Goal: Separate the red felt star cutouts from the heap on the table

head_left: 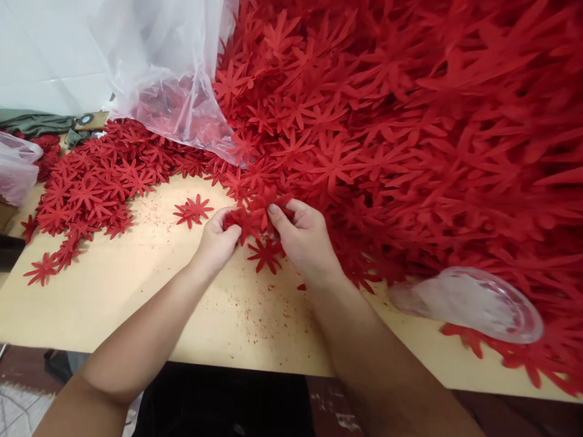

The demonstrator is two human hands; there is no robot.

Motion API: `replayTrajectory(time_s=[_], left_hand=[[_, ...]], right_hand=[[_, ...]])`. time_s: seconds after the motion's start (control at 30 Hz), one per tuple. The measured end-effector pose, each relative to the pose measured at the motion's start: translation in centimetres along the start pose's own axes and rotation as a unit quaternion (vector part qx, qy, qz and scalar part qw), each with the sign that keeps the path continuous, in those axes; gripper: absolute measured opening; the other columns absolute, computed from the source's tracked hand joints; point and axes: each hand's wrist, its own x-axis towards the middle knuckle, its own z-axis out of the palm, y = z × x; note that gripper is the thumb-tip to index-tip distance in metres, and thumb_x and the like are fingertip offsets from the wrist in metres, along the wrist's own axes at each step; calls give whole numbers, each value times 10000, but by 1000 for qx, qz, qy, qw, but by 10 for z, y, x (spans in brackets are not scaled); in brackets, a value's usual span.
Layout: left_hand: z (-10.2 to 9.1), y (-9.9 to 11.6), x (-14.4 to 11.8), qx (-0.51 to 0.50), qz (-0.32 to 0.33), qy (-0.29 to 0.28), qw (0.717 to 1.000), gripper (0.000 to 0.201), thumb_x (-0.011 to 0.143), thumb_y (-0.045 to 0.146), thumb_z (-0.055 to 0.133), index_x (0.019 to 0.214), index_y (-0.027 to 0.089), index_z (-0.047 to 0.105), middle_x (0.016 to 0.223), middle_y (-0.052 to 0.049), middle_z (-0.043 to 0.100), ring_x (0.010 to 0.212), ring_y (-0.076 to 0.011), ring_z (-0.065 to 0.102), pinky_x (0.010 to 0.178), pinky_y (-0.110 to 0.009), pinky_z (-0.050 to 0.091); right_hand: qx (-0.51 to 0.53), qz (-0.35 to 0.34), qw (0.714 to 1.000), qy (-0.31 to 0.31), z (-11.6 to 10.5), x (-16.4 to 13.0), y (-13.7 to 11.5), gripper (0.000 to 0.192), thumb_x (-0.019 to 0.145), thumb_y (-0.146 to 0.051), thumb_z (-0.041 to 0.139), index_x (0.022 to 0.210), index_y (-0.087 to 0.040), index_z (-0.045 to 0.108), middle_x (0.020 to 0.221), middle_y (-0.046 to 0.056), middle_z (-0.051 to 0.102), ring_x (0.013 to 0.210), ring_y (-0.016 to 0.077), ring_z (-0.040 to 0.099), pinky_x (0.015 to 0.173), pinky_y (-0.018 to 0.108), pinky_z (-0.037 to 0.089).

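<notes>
Nearest the camera, two bare forearms reach out over the edge of a pale tan board table (136,303) dusted with red crumbs. The left hand (217,238) and the right hand (303,237) meet at the middle of the table, each with fingers pinched shut on the same small bunch of red star-shaped fabric flower cutouts (252,215), held just above the surface between them. Directly beneath that bunch one loose red fabric flower (266,254) lies flat on the table, and a pair of overlapping red flowers (194,210) sits a little to the left of the left hand. To the right, near the table edge, a clear shallow plastic dish (483,303) rests tilted against the foot of a huge heap of red fabric flowers (410,121) that fills the whole right side. Further left, a flatter spread of red flowers (95,182) covers the table. Behind it, a clear crumpled plastic bag (168,79) drapes over part of the heap, and a white wall (40,54) stands at the far left.
</notes>
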Motion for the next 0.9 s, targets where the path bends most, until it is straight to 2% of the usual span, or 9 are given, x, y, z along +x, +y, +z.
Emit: replayTrajectory(time_s=[0.1,0.23,0.33,0.43,0.57,0.7,0.77,0.83,0.9], left_hand=[[2,-5,-5,-40,-34,-37,998,296,527,47,444,769,168,564,562,59,520,478,-68,422,480,-206,323],[0,-8,-13,-93,-60,-55,992,153,628,152,538,779,176,535,568,57,501,477,-76,435,453,-211,325],[-5,-6,-16,-88,-49,-73,992,188,695,299,640,780,182,520,577,60,505,453,-66,422,421,-208,305],[-9,-2,-15,-75,-25,-83,993,273,692,367,698,735,183,500,510,78,468,413,-54,387,410,-206,294],[-13,0,-11,-48,-27,-48,997,296,644,322,753,780,170,538,554,73,524,431,-47,423,428,-204,318],[-16,0,-8,-31,-16,4,999,279,658,302,752,773,174,532,600,67,541,470,-44,440,459,-210,334],[-17,-2,-6,-35,-4,22,999,288,650,305,760,749,176,523,605,67,540,499,-47,456,495,-214,360],[-18,-3,-4,-41,9,27,999,301,631,307,775,747,174,531,630,61,558,547,-52,488,559,-221,401],[-17,-4,-4,-39,20,21,999,308,616,307,786,748,173,542,651,55,576,585,-56,512,618,-228,427]], right_hand=[[-43,-4,999,11,4,-7,4,349,767,-480,638,602,-201,508,549,-28,503,532,109,474,561,272,439],[-33,-14,999,14,15,-13,13,272,779,-446,641,700,-192,585,657,2,607,641,139,568,652,292,480],[-24,-26,999,16,18,-17,17,250,768,-431,656,711,-202,574,662,2,611,627,138,567,622,287,481],[-25,-21,999,3,17,-21,16,269,745,-447,681,733,-217,543,647,-12,589,575,124,529,553,270,461],[-44,-25,999,-4,13,-21,13,297,742,-485,682,762,-220,548,627,-25,551,533,107,477,498,253,418],[-58,-54,995,60,-3,-12,15,262,814,-476,603,752,-228,544,577,-38,471,493,104,426,492,266,402],[-95,-85,987,100,-12,-7,14,224,836,-452,575,800,-231,576,651,-9,522,572,133,502,582,314,465],[-182,-142,965,125,-19,-4,12,212,820,-418,599,909,-228,629,887,60,614,842,204,601,811,421,497],[-262,-198,936,125,-20,-5,8,294,795,-391,634,1042,-233,644,1175,107,591,1153,277,530,1025,520,385]])
